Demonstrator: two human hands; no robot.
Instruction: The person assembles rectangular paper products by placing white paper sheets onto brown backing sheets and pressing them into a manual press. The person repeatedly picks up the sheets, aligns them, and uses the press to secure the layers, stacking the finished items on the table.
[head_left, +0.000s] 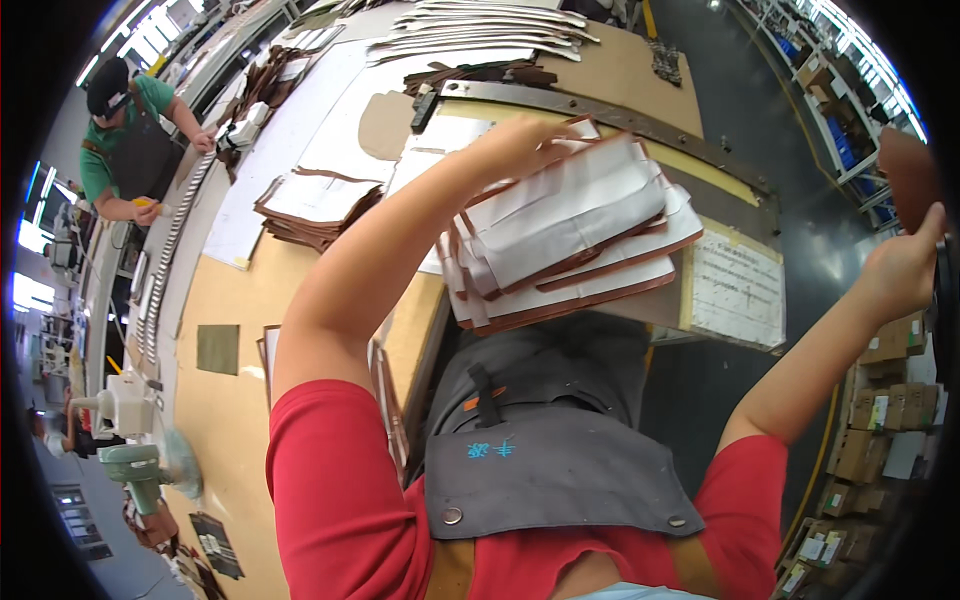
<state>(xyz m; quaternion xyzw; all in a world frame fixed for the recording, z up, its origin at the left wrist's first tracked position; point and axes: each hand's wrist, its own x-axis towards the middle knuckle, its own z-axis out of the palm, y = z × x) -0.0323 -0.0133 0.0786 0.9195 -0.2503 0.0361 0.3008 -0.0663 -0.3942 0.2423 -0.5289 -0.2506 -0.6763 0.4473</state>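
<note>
My left hand (525,145) reaches over the far side of a thick stack of leather pieces (570,220), white-faced with brown edges. Its fingers bend down onto the stack's far edge, partly out of sight. The pieces fan unevenly toward me above my lap, over the edge of a metal-framed board (660,300). Out at the far right, my right hand (905,265) is raised away from the stack. It grips a smooth brown leather-like piece (908,185) with a rounded top, cut off by the picture's rim.
Another brown-edged stack (320,205) lies left of my forearm on the worktable (230,300), near a green square (218,349). Long white sheets (480,30) are piled at the back. A person in green (135,140) works at far left. Shelves with boxes (890,410) line the right.
</note>
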